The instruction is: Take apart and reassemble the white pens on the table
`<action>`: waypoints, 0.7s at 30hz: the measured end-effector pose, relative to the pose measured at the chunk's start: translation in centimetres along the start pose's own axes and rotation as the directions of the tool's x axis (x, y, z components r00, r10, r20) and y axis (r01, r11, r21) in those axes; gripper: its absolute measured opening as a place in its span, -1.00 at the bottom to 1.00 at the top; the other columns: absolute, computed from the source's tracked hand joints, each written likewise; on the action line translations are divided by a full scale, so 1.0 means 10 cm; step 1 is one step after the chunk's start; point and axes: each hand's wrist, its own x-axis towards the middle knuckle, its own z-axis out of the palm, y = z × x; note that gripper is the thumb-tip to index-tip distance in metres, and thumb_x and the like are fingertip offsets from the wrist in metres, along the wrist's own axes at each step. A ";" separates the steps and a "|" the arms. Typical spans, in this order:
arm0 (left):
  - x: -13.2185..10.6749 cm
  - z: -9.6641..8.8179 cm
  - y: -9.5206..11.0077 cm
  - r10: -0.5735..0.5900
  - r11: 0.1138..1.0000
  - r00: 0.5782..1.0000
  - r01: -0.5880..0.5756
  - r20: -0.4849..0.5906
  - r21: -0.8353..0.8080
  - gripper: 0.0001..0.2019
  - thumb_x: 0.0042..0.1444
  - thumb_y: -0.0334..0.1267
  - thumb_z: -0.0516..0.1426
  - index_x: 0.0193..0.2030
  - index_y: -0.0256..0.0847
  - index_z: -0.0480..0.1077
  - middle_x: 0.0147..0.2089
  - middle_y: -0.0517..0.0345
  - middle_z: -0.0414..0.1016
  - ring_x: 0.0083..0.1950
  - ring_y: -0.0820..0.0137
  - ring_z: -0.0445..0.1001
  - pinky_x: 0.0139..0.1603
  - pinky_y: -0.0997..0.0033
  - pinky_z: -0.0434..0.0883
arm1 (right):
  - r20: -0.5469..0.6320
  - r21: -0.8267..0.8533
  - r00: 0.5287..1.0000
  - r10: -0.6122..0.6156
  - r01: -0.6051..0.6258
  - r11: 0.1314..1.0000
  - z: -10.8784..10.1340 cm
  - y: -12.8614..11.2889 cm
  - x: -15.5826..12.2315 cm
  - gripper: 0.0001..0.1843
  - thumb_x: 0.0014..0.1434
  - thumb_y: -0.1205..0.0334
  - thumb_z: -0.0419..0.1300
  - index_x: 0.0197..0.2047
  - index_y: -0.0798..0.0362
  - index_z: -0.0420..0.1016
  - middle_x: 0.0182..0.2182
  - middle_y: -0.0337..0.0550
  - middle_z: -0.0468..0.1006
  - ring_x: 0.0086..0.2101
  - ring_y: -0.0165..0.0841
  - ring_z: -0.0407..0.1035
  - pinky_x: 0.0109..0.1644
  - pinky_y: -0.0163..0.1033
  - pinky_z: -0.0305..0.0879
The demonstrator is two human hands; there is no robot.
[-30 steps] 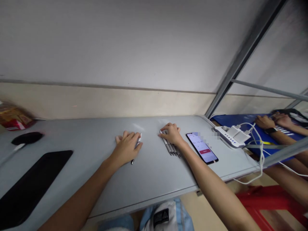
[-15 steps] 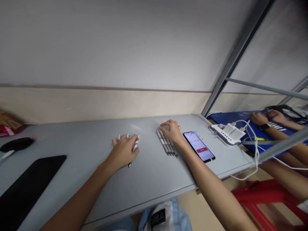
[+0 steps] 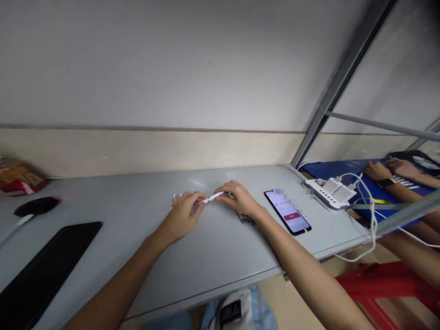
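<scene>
A white pen is held slantwise above the grey desk, between my two hands. My left hand pinches its left end with thumb and fingers. At its right end, the fingers of my right hand are closed on it. Behind my left hand a few white pen ends show, mostly hidden by the fingers. Under my right wrist lies a row of several pens with silver tips, their upper parts covered by the hand.
Right of my forearm lies a lit phone, with a power strip and white cables beyond. A black flat pad, a black oval object and a red-yellow packet are at left. Another person's hands are over a blue surface.
My left hand has lifted a pen off the desk and turned it sideways. My right hand has moved left from the pen row and now grips the pen's other end.
</scene>
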 end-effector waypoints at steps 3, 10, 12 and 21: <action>0.00 -0.02 -0.04 0.030 0.983 0.999 -0.022 -0.041 0.183 -0.76 0.29 -0.17 -0.08 -0.07 -0.13 0.36 -0.13 0.10 0.51 -0.10 0.28 0.40 -0.04 0.21 0.13 | -0.049 0.079 0.992 0.120 -0.116 0.990 0.00 0.03 0.01 -0.67 0.26 0.02 0.07 -0.28 0.07 0.54 -0.46 -0.19 0.46 -0.40 -0.39 0.24 -0.29 -0.30 0.12; 0.01 -0.07 -0.04 0.117 0.932 0.993 -0.098 -0.035 0.350 -0.75 0.32 -0.27 -0.15 -0.20 -0.16 0.33 -0.23 0.08 0.50 -0.19 0.26 0.31 -0.15 0.21 0.09 | 0.273 0.529 0.915 0.296 -0.400 0.748 -0.02 0.06 0.02 -0.47 0.18 -0.21 0.04 -0.41 0.11 0.49 -0.64 -0.32 0.19 -0.62 -0.50 0.00 -0.53 -0.32 -0.09; 0.01 -0.08 -0.03 0.129 0.922 0.991 -0.108 -0.031 0.371 -0.76 0.30 -0.32 -0.15 -0.26 -0.16 0.31 -0.27 0.08 0.48 -0.20 0.25 0.29 -0.16 0.21 0.08 | 0.341 0.568 0.883 0.323 -0.467 0.677 -0.02 0.05 0.01 -0.46 0.17 -0.22 0.05 -0.41 0.12 0.49 -0.65 -0.32 0.19 -0.63 -0.51 -0.02 -0.55 -0.32 -0.12; 0.02 -0.06 -0.09 0.011 0.979 1.000 -0.009 -0.009 0.202 -0.77 0.18 -0.41 -0.13 -0.43 -0.16 0.25 -0.46 0.16 0.36 -0.36 0.32 0.30 -0.25 0.31 0.14 | 0.012 0.262 0.988 0.157 -0.155 0.953 -0.02 -0.10 -0.02 -0.63 0.26 -0.02 0.03 -0.39 0.07 0.45 -0.55 -0.27 0.32 -0.49 -0.44 0.14 -0.39 -0.32 0.05</action>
